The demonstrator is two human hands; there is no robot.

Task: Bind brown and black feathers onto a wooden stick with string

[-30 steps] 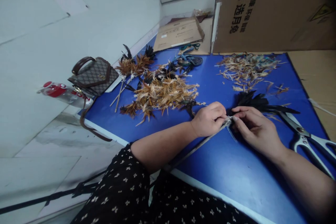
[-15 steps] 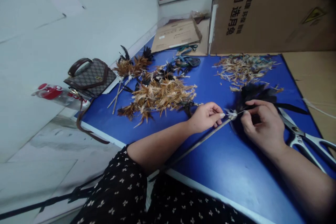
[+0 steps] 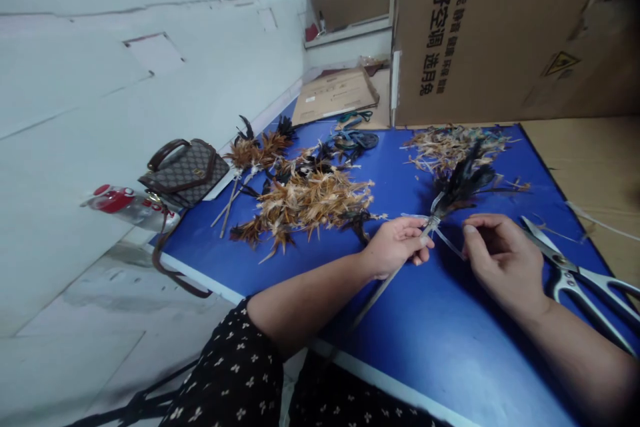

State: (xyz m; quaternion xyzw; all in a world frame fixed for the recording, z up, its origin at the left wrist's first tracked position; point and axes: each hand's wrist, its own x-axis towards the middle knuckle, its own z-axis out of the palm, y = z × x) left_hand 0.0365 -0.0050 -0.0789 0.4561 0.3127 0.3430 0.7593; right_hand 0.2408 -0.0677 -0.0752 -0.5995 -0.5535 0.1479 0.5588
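Observation:
My left hand (image 3: 403,245) is closed around a thin stick (image 3: 381,291) just below its feathered end. Black feathers (image 3: 465,177) fan out from the tip of the stick, pointing away from me. Pale string (image 3: 434,221) is wound where the feathers meet the stick, and a loose end runs to the right. My right hand (image 3: 500,257) pinches that end of string between thumb and fingers, apart from the stick. Beside the right hand lie large scissors (image 3: 567,263) with their blades toward the far side.
Brown feathers (image 3: 315,203) are heaped on the blue table (image 3: 415,340). Feathered sticks (image 3: 227,210) lie by a handbag (image 3: 187,173) and a bottle (image 3: 133,205). Feather scraps (image 3: 450,145) are scattered at the back, before a big cardboard box (image 3: 500,33). Blue-green cord (image 3: 356,139) lies mid-table.
My left hand has moved from the string to gripping the stick. The right hand has pulled its string end down and toward me. The black feathers now point more upward.

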